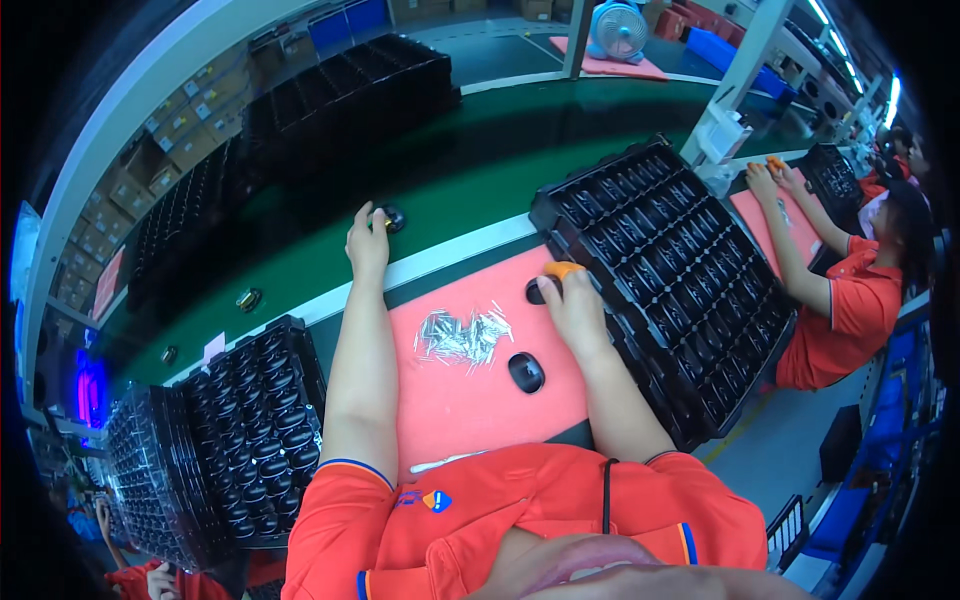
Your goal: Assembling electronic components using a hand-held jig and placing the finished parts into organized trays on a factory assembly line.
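Mat (455, 410) and green belt (480, 185), spanned by two bare forearms (355, 390).
Near the shirt front, a white strip (448, 461) lies on the pink mat; past it sit a loose black casing (525, 372) and a heap of slender shiny pieces (465, 338). Over the mat's far right part, the right hand (577, 308) has its fingers clamped on a second casing (539, 291), something orange (563, 269) at the fingertips. Black trays stand left (255, 430) and right (665, 285). Farther out, the left hand (368, 243) is at a dark rounded piece (395, 218) on the belt; I can't tell whether its fingers grip it. Beyond stands a blue fan (618, 32).
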A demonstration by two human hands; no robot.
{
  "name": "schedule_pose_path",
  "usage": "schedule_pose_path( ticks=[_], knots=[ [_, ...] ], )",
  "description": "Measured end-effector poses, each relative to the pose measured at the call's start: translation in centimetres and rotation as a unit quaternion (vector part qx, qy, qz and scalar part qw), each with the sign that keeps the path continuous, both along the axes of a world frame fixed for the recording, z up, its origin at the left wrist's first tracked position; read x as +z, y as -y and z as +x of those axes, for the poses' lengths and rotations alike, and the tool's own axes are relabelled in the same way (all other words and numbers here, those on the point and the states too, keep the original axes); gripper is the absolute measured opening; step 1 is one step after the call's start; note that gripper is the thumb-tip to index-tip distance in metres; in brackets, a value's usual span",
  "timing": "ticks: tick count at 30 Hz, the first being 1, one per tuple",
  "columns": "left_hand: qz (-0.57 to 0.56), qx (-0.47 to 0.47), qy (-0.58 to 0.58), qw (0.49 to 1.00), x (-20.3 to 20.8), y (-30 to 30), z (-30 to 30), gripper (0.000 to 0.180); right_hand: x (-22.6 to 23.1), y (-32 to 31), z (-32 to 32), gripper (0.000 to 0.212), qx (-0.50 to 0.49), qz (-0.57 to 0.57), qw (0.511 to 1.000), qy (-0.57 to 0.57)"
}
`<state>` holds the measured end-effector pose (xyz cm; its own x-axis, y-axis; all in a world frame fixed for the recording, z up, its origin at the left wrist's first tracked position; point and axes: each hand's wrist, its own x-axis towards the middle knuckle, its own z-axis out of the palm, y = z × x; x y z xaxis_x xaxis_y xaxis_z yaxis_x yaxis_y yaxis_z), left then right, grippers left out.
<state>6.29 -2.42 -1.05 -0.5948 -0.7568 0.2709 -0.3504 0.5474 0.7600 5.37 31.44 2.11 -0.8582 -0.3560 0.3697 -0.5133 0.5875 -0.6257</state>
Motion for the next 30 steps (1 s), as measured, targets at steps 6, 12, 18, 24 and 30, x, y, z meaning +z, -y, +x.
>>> schedule_pose_path(
  ticks=[6,12,18,24,30],
  knots=[
    [0.029,-0.045,-0.107,0.993,-0.5,3.1,-0.1,0.042,0.5,0.5,0.5,0.037,-0.019,0.039,0.999,0.026],
    [-0.236,0.008,0.119,0.964,3.2,12.9,4.4,0.035,-0.5,0.4,-0.2,0.042,0.015,-0.027,0.995,0.099],
    [-0.118,0.161,0.455,0.868,5.3,28.2,17.3,0.049,-0.3,1.5,-0.5,0.039,0.114,-0.162,0.979,0.043],
    [-0.171,-0.113,0.549,0.810,3.6,22.6,13.7,0.041,-0.7,0.8,-0.9,0.038,0.067,-0.212,0.929,0.295],
    [-0.276,-0.211,0.472,0.811,2.9,23.3,15.6,0.033,-0.9,1.3,-0.8,0.040,0.100,-0.323,0.874,0.349]
  ],
)
